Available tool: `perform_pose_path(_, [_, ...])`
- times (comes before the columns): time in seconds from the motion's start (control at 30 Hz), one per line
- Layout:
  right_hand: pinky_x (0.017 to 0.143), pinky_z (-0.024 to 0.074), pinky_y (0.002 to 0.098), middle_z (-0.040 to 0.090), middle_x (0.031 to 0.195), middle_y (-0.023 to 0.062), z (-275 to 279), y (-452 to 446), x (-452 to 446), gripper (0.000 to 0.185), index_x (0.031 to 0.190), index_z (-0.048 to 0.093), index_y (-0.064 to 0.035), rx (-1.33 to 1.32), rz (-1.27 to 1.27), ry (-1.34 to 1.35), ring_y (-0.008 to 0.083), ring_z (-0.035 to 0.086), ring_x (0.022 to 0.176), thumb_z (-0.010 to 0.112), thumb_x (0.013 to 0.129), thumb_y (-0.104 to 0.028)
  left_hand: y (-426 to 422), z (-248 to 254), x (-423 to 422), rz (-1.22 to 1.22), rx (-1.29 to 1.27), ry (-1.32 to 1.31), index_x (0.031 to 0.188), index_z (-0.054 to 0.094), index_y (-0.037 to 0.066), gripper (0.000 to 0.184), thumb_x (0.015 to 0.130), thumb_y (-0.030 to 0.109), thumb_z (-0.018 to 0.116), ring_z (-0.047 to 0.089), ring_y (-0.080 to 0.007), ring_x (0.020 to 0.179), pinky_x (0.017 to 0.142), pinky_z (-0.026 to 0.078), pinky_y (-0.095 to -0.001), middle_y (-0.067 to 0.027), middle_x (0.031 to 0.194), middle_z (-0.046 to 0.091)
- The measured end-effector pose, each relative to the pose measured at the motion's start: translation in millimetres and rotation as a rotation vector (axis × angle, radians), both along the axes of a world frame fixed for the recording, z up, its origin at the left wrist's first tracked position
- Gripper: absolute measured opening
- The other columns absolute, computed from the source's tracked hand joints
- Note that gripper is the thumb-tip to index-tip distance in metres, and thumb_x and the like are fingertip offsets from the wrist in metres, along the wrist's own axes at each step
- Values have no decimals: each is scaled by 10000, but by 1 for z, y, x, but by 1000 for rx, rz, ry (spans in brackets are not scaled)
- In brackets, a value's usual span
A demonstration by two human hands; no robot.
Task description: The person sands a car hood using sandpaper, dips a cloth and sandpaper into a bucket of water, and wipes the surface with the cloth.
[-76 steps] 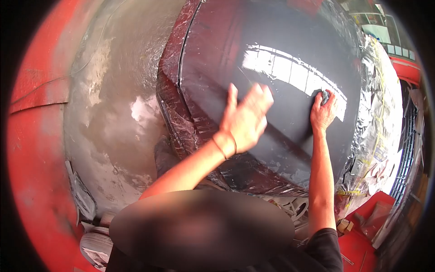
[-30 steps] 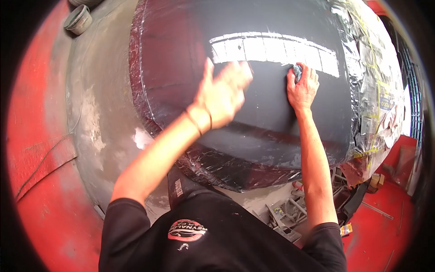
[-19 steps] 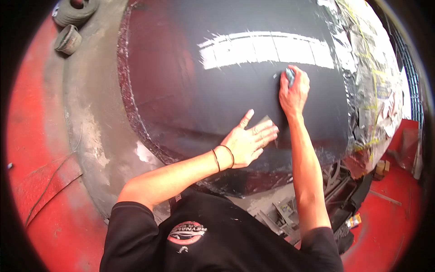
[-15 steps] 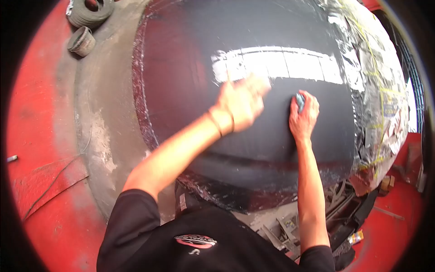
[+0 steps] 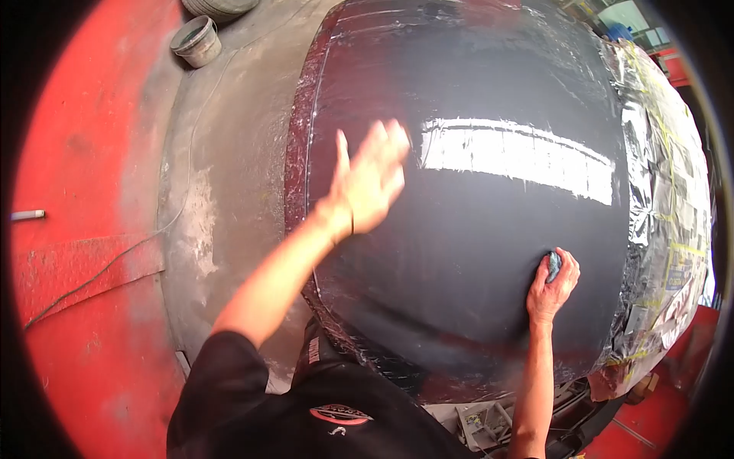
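A dark grey, glossy car hood [image 5: 474,237] fills the middle of the head view, with a maroon tint along its left edge. My left hand [image 5: 368,183] is over the left part of the hood, fingers spread and slightly blurred, holding nothing; whether it touches the surface I cannot tell. At the hood's right side, my right hand [image 5: 556,289] grips a small blue-green pad [image 5: 553,265] against the panel. The fingers and thumb cover much of the pad. A bright white reflection lies across the hood beyond both hands.
Newspaper and plastic masking [image 5: 677,206] with yellow tape covers the car to the right. A bucket [image 5: 196,42] and a tire [image 5: 219,6] stand on the floor at upper left. A thin cable [image 5: 115,260] crosses the red and grey floor. Exposed car parts [image 5: 485,422] show below the hood.
My left hand has moved left over the hood, toward its maroon edge. My right hand, still gripping the pad, has come nearer to my body. The view has shifted as well.
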State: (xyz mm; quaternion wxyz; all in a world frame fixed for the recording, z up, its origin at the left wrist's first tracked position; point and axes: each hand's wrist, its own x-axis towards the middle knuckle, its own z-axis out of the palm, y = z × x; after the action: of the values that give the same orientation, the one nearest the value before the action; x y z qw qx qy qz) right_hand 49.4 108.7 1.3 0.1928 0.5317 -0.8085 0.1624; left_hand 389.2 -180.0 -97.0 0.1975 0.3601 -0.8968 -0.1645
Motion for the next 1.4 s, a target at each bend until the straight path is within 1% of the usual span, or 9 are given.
perform_pose_path(0.13, [1140,438,504,687,1291,161,1,-4,0,330,1317,670,-37,6,5,-2,372,612,1267,740,1008,-129,-202,-30,-31,217,218,-118,1791,201,195,689,1187,515,281,91,-244,1735,1299,24,-804,-13,1882,134])
perform_pose_path(0.37, [1137,441,512,684,1297,164,-1,-3,2,331,1325,667,-42,27,-24,8,371,617,1268,741,1011,-120,43,-30,84,47,327,-29,1797,196,148,682,1188,425,330,43,-293,1742,1324,-84,-714,-68,1885,119])
perform_pose_path(0.67, [1104,467,506,718,1263,166,7,-8,6,333,1299,683,-54,-49,38,11,393,650,1241,738,975,-102,-194,-67,18,315,299,-93,1804,158,269,721,1172,601,252,66,-235,1741,1308,52,-761,28,1892,86])
perform_pose_path(0.9, [1040,524,533,724,1237,179,3,5,12,368,1269,702,-82,-212,9,-56,405,669,1183,776,910,-116,87,-52,100,200,224,13,1793,245,151,674,1172,347,419,144,-255,1729,1328,103,-603,-67,1872,215])
perform_pose_path(1.03, [943,594,474,756,1101,244,18,57,91,326,1265,707,-12,-703,-74,-826,432,740,1036,745,958,-114,186,-51,157,-17,531,165,1778,254,74,661,1193,342,404,122,-251,1731,1375,81,-518,-96,1870,204])
perform_pose_path(1.07, [958,594,453,763,1126,245,-2,75,109,352,1301,693,-11,-794,0,-643,391,754,1080,746,978,-140,193,-56,165,-99,708,370,1767,268,42,657,1205,358,391,139,-250,1725,1387,94,-479,-107,1862,221])
perform_pose_path(1.13, [945,595,402,757,1075,163,10,152,160,394,1346,665,-68,-650,35,-1060,254,749,1014,745,971,-162,248,1,152,21,743,401,1742,296,-14,677,1217,407,375,185,-248,1709,1393,127,-426,-124,1846,253])
perform_pose_path(1.3, [1040,557,465,725,1239,219,-9,335,251,473,1406,606,-69,-490,-250,-1295,365,719,1185,719,1056,-367,474,91,80,-23,1172,765,1798,186,326,715,1177,644,341,302,-256,1674,1353,226,-545,1,1843,260])
perform_pose_path(1.4, [1196,459,511,577,1482,301,-17,416,271,720,1576,474,8,-520,-343,-1256,462,553,1425,657,1088,-488,590,54,34,-138,1701,902,1773,259,337,743,1134,696,384,404,-319,1603,1305,342,-617,-40,1785,345])
